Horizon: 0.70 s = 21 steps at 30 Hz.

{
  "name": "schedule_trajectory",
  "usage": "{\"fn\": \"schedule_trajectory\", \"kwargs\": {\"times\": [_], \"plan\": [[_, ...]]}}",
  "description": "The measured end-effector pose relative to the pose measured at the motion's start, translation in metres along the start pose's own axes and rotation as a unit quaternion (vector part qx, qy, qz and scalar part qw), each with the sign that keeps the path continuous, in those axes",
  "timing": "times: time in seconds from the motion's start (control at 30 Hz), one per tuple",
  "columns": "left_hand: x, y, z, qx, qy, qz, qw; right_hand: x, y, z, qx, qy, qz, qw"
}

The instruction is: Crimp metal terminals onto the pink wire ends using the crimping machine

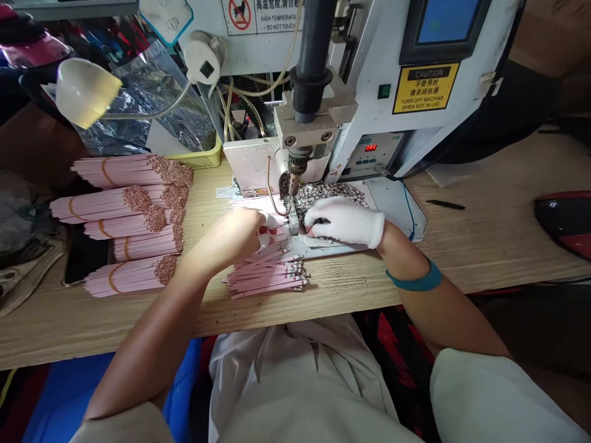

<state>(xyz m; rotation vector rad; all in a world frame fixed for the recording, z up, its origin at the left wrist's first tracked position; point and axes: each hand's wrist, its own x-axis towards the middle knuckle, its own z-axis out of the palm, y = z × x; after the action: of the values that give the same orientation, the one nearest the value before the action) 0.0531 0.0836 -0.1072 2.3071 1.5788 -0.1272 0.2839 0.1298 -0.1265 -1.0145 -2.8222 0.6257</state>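
My left hand (pixel 249 231), with white covers on some fingertips, is curled round the end of a pink wire strip (pixel 279 234) just left of a small metal fixture (pixel 293 218). On the fixture's right side, my right hand (pixel 344 221) wears a white glove; its thumb and fingers are closed near the fixture, and what they hold is hidden. Directly above stands the machine's soldering head (pixel 294 175), a thin bent tube beside it. A pile of small pale parts (pixel 327 198) lies behind my right hand. Below my hands are loose pink strips (pixel 265 275) with small pale ends.
Several banded bundles of pink wires (pixel 133 274) with copper ends are stacked at the left. Behind them stand a yellow basket (pixel 203 160) and a lamp (pixel 85 92). The machine's panel (pixel 372 154) shows red digits. A thin black tool (pixel 446 204) lies at the right.
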Motion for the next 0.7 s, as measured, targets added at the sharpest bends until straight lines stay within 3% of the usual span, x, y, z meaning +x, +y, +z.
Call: {"fn": "schedule_trajectory", "kwargs": {"times": [0.17, 0.33, 0.43, 0.6, 0.7], "plan": [[0.002, 0.010, 0.007, 0.040, -0.005, 0.028, 0.999, 0.000, -0.004, 0.003, -0.049, -0.003, 0.021, 0.999], [0.001, 0.016, 0.013, 0.108, 0.019, 0.034, 0.993, -0.006, 0.004, -0.006, -0.036, 0.085, 0.071, 0.993], [0.002, 0.012, 0.014, 0.129, 0.031, 0.036, 0.990, -0.010, 0.012, -0.012, 0.000, 0.084, 0.051, 0.995], [0.007, 0.003, 0.011, 0.042, 0.016, 0.042, 0.998, -0.010, 0.015, -0.009, -0.004, 0.030, 0.056, 0.998], [0.011, -0.003, 0.008, -0.040, 0.006, 0.073, 0.996, -0.010, 0.010, -0.008, 0.016, 0.055, 0.058, 0.997]]}}
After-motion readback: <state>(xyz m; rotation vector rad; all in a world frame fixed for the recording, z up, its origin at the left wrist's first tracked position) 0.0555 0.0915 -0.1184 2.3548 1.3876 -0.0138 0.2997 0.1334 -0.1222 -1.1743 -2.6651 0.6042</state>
